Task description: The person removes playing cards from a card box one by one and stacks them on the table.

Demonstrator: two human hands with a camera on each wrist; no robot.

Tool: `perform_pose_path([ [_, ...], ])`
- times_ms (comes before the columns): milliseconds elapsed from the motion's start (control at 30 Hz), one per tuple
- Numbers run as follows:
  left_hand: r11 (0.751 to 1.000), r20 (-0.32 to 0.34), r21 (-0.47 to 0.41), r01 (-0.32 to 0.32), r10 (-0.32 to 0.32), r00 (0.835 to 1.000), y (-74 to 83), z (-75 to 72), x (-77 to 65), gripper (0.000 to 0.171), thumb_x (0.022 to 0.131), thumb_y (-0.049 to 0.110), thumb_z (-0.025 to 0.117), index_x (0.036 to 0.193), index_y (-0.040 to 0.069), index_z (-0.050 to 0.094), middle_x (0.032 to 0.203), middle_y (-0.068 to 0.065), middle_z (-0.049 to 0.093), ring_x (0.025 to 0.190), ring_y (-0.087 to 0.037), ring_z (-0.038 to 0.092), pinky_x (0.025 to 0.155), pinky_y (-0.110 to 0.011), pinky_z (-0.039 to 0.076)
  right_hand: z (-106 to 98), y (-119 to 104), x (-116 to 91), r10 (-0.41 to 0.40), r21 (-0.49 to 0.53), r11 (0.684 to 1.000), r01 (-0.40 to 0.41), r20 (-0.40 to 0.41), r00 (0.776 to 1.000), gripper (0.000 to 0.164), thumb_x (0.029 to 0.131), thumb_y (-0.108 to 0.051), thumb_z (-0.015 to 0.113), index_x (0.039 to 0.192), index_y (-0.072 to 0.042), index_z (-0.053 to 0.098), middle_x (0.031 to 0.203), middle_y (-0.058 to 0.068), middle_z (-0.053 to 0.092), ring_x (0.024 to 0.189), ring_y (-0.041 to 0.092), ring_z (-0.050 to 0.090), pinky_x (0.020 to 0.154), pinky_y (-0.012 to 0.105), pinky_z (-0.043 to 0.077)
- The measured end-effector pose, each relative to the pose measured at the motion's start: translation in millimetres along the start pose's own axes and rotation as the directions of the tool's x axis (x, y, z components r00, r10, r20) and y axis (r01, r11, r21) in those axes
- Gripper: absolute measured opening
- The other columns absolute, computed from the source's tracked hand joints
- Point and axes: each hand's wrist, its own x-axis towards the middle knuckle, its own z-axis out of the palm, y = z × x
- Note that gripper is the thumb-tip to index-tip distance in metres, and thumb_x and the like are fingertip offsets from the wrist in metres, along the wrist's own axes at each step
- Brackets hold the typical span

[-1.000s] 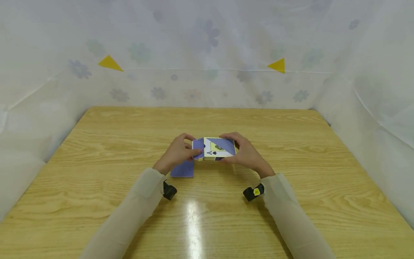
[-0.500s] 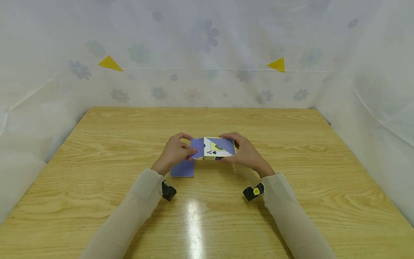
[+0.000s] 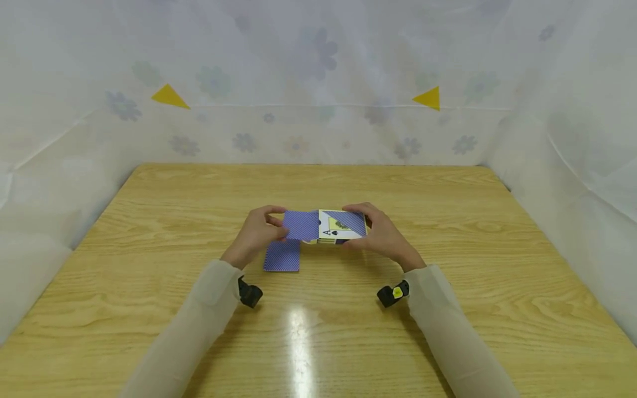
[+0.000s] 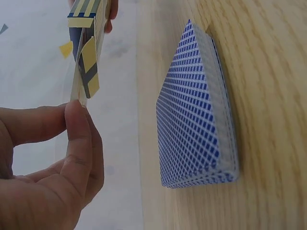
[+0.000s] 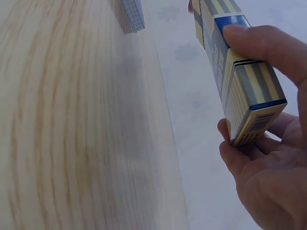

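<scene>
My right hand (image 3: 382, 239) grips a playing-card box (image 3: 343, 224) with an ace of spades on its face, thumb on one narrow side and fingers on the other. From the box's open left end stick out blue-backed playing cards (image 3: 301, 225). The left hand (image 3: 255, 235) pinches their outer end between thumb and fingers; in the left wrist view they look like a thin packet (image 4: 75, 88) beside the lifted box flap (image 4: 90, 72). Box and cards are held above the table. Below them a stack of blue-backed cards (image 3: 282, 257) lies face down, its far part hidden in the head view.
The wooden table (image 3: 448, 331) stretches out on all sides of the hands. White flowered sheeting (image 3: 298, 66) hangs behind it and along both sides, with two yellow triangles on the back sheet. A black wrist camera (image 3: 250, 293) sits at the left cuff.
My left hand has moved left, drawing the pinched cards farther out of the box. The box has shifted slightly right in the right hand's grip; the stack on the table stays put.
</scene>
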Motion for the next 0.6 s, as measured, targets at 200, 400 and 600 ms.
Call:
perform_pose_path([
  [200, 0.999, -0.038, -0.044, -0.025, 0.023, 0.999, -2.6, -4.2, -1.6, 0.047, 0.090, -0.002, 0.059, 0.136, -0.003, 0.046, 0.095, -0.013, 0.058, 0.076, -0.014, 0.061, 0.086, -0.040, 0.054, 0.3, 1.1, -1.4, -0.002, -0.002, 1.000, 0.002, -0.006, 1.000, 0.071, 0.073, -0.008, 0.081, 0.135, -0.004, 0.049, 0.134, 0.013, 0.047, 0.113, 0.028, 0.046, 0.100, 0.047, 0.037],
  [400, 0.994, -0.100, -0.102, -0.025, 0.015, 0.995, -4.0, -3.5, -3.3, 0.038, 0.091, -0.002, 0.058, 0.129, -0.004, 0.054, 0.097, -0.015, 0.061, 0.073, -0.010, 0.063, 0.084, -0.037, 0.055, 1.1, 0.0, -1.4, 0.001, -0.005, 1.000, -0.001, -0.013, 1.000, 0.070, 0.073, -0.007, 0.080, 0.136, -0.004, 0.049, 0.134, 0.013, 0.047, 0.114, 0.029, 0.047, 0.101, 0.048, 0.037],
  [600, 0.986, -0.174, -0.165, -0.022, -0.007, 0.985, -5.4, -1.1, -3.2, 0.033, 0.090, -0.002, 0.061, 0.122, -0.007, 0.058, 0.092, -0.014, 0.065, 0.072, -0.013, 0.065, 0.078, -0.033, 0.056, 0.0, -1.0, -1.8, 0.013, 0.004, 1.000, -0.012, -0.020, 1.000, 0.070, 0.073, -0.008, 0.080, 0.136, -0.006, 0.049, 0.134, 0.013, 0.047, 0.116, 0.028, 0.046, 0.104, 0.047, 0.036],
])
